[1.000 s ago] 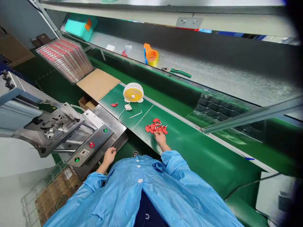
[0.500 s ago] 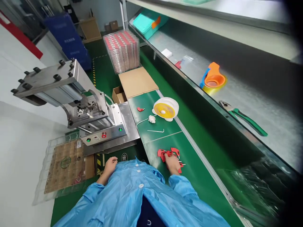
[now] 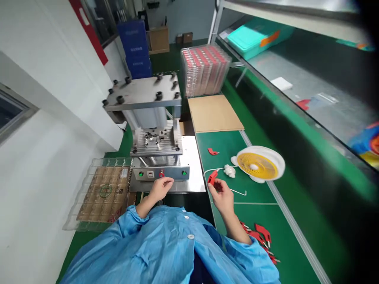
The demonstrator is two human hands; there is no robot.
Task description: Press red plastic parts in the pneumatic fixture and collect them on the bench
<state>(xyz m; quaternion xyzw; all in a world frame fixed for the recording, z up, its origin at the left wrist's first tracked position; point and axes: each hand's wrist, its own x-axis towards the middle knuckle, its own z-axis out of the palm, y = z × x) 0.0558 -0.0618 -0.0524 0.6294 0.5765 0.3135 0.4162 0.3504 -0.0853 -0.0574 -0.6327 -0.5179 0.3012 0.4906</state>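
Observation:
My right hand (image 3: 222, 196) pinches a small red plastic part with a short metal pin (image 3: 212, 178) between thumb and fingers, held up above the left edge of the green bench. My left hand (image 3: 160, 189) is in front of the control panel of a metal press (image 3: 156, 138), its fingers drawn together with nothing visible in them. A pile of similar red parts (image 3: 260, 236) lies on the bench by my right forearm. Another single red part (image 3: 212, 151) rests farther back. The press stands with its upper plate raised over the fixture (image 3: 155, 138).
On the bench are a white and yellow fan (image 3: 257, 163), its bundled cord (image 3: 229, 170), a hex key (image 3: 241, 193) and a cardboard sheet (image 3: 216, 113). Stacked clear trays (image 3: 205, 71) stand behind. A shelf (image 3: 310, 85) runs along the right; a box with a clear tray (image 3: 100, 193) is left.
My right hand has left the pile and moved forward and left with a red part in it. My left hand has risen toward the press panel. The view has turned left.

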